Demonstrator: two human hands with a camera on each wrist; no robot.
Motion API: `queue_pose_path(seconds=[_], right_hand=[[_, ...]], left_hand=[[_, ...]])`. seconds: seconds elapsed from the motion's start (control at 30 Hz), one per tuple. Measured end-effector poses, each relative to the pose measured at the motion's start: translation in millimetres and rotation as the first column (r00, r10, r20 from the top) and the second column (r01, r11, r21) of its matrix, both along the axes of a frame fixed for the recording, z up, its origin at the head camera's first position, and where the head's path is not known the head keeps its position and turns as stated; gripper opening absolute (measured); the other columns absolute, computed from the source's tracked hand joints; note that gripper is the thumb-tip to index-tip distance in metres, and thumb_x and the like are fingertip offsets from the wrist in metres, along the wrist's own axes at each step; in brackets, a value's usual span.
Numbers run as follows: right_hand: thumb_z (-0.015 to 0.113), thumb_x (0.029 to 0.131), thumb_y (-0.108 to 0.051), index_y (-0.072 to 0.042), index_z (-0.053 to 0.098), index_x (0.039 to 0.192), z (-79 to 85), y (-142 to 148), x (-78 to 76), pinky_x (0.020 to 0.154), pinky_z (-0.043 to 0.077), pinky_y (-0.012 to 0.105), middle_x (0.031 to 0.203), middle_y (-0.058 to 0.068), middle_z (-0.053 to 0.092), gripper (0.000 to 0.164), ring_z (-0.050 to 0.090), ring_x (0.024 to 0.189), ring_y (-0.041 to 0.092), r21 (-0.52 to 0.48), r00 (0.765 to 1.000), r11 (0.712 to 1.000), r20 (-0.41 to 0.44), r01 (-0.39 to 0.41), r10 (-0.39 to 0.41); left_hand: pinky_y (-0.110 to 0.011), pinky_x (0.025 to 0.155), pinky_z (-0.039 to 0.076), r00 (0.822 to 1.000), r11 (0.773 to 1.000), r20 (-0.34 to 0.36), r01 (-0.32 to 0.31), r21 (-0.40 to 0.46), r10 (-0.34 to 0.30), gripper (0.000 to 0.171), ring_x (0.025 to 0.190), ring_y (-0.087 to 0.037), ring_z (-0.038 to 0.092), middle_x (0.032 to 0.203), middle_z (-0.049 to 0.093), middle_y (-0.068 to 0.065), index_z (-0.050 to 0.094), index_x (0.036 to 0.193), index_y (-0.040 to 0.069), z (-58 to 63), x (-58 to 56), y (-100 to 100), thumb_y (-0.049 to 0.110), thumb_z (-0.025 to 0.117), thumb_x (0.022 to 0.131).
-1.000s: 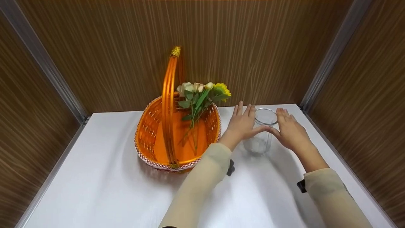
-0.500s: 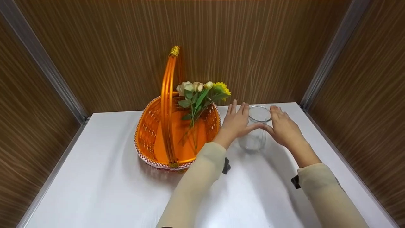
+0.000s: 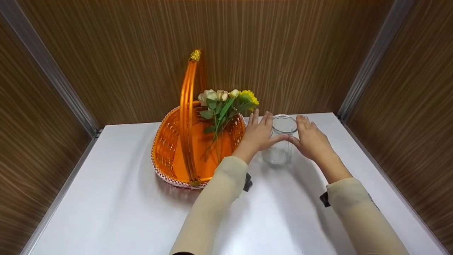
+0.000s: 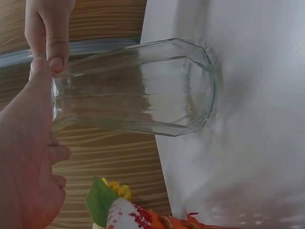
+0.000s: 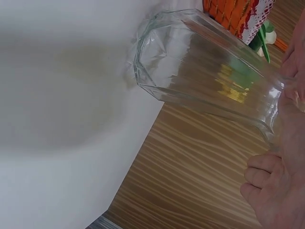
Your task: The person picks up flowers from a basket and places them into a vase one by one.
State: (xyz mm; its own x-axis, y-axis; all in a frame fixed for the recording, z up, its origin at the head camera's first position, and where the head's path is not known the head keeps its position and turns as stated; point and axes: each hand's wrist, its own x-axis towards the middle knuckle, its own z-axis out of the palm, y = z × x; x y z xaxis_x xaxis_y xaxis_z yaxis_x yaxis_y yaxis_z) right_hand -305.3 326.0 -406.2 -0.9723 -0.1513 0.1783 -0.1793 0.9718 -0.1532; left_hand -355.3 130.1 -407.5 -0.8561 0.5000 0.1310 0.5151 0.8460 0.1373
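A clear faceted glass vase (image 3: pixel 276 158) stands upright on the white table, right of the basket. Against the left side of its neck lies my left hand (image 3: pixel 255 135), fingers extended. My right hand (image 3: pixel 314 140) presses the opposite side just below the rim, its fingers also straight. The thumbs reach across the front of the vase and meet there. In the left wrist view, the vase (image 4: pixel 138 93) has its base at the tabletop, both hands near its mouth. From the right wrist, yellow petals show through the glass vase (image 5: pixel 205 71).
Left of the vase sits an orange basket (image 3: pixel 169 141) with a tall arched handle and a red-and-white trimmed rim. Cream flowers (image 3: pixel 209 96) and a yellow flower (image 3: pixel 250 96) lean over its back right edge. A wood-grain panel (image 3: pixel 290 53) rises behind the table (image 3: pixel 116 198).
Both hands and the vase between them have shifted left, closer to the basket. The thumbs stay together in front of the vase. Basket and flowers keep their places.
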Motion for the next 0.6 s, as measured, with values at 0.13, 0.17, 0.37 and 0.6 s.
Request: queue_pose_path(seconds=[0.13,0.17,0.37,0.6], right_hand=[[0.04,0.097,-0.066,0.009,0.015,0.155,0.7,-4,-1.6,0.112,0.027,0.066,0.16,0.032,0.019,0.099,0.025,0.142,0.056,0.007,1.0,1.0,-0.01,0.0,0.0],[0.041,0.097,-0.066,0.009,0.014,0.155,1.2,-5,-1.9,0.113,0.027,0.066,0.16,0.032,0.019,0.098,0.025,0.142,0.055,0.009,1.0,1.0,-0.012,-0.002,0.002],[0.046,0.099,-0.059,0.008,0.013,0.156,2.9,-11,-5.4,0.112,0.028,0.066,0.16,0.03,0.02,0.094,0.025,0.144,0.053,0.014,1.0,1.0,-0.009,-0.01,0.01],[0.044,0.098,-0.063,0.008,0.014,0.156,2.1,-15,-9.5,0.109,0.031,0.068,0.161,0.03,0.019,0.097,0.027,0.141,0.056,0.011,1.0,1.0,0.007,-0.009,0.009]], left_hand=[[-0.048,0.124,-0.005,1.0,1.0,0.003,0.002,0.013,-0.002,0.111,0.154,-0.036,-0.006,0.167,0.014,-0.006,0.013,0.161,0.009,0.3,-1.4,-3,0.088,0.024,0.084],[-0.048,0.124,-0.004,1.0,1.0,0.005,0.001,0.013,-0.001,0.111,0.154,-0.036,-0.006,0.167,0.014,-0.006,0.013,0.161,0.009,0.3,-1.8,-4,0.088,0.024,0.084],[-0.048,0.124,-0.005,1.0,1.0,0.002,-0.013,0.01,0.013,0.111,0.154,-0.038,-0.004,0.167,0.015,-0.007,0.014,0.161,0.009,1.3,-4.6,-10,0.088,0.026,0.084],[-0.048,0.123,-0.007,1.0,1.0,0.011,-0.021,0.014,0.021,0.11,0.154,-0.036,-0.006,0.167,0.014,-0.007,0.014,0.161,0.008,1.9,-4.5,-15,0.087,0.027,0.085]])
